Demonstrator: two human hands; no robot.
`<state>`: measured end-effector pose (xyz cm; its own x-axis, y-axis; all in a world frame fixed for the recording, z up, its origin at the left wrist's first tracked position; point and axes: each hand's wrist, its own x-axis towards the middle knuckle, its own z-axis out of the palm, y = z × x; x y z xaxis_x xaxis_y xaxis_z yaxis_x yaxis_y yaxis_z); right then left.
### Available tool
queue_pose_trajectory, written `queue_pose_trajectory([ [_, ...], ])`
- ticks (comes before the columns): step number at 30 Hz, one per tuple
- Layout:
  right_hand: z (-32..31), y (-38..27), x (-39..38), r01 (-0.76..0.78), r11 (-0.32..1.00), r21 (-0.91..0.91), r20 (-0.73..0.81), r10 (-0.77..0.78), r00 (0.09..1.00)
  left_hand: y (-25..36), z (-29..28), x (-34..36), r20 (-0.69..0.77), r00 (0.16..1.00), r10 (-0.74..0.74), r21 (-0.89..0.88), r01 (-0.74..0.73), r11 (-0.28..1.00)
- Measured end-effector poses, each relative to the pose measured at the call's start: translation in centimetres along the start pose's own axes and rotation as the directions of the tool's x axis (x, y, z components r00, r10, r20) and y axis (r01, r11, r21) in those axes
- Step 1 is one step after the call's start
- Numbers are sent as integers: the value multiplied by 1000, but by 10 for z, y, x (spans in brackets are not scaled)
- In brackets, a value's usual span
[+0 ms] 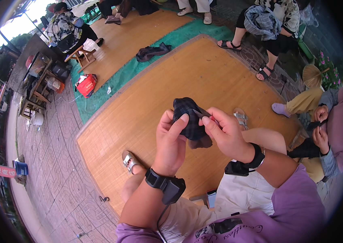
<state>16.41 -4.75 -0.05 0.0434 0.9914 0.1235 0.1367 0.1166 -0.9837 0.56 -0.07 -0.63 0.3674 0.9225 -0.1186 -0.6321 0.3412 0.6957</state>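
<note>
Dark blue plaid cloth [189, 128], bunched up, hangs in front of me at the middle of the view. My left hand [170, 139] grips its left side, with the thumb pressed on the front. In my right hand [229, 135] is a pair of small pointed snips [199, 113], grey at the blade with a bit of red near the fingers. The blade lies against the upper right of the cloth. My right fingers are pinched close to the cloth; whether they hold it too, I cannot tell. A brownish, thinner piece shows at the cloth's lower edge.
Below my hands spreads a tan mat [139, 105] over green sheeting [216, 29]. A red bag [86, 85] and a dark garment [153, 52] lie beyond. Close on my right, another person's hands [321, 125] hold dark cloth. A phone [211, 198] rests by my lap.
</note>
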Motion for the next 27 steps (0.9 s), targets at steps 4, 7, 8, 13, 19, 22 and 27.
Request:
queue_pose_trajectory([
  [4,1,0,1,-4,999,49,-1,4,1000,2,0,1,-6,1000,13,-8,-13,1000],
  [7,2,0,1,-8,999,42,11,8,1000,2,0,1,-13,1000,19,-21,-19,1000],
  [8,1,-3,1,-7,999,41,12,7,1000,3,-2,2,-13,1000,20,-22,-21,1000],
  [13,-15,-13,8,7,968,252,-83,15,996,15,-20,8,-53,996,66,-28,-68,997],
  [19,-6,-17,9,-66,990,128,83,55,995,23,-13,-5,-41,998,52,11,-52,999],
  [22,-6,-13,7,-87,994,70,141,77,987,23,-8,-8,-21,998,52,27,-51,998],
  [27,-5,-13,8,-61,997,41,154,54,987,21,-8,-8,20,998,60,40,-61,997],
])
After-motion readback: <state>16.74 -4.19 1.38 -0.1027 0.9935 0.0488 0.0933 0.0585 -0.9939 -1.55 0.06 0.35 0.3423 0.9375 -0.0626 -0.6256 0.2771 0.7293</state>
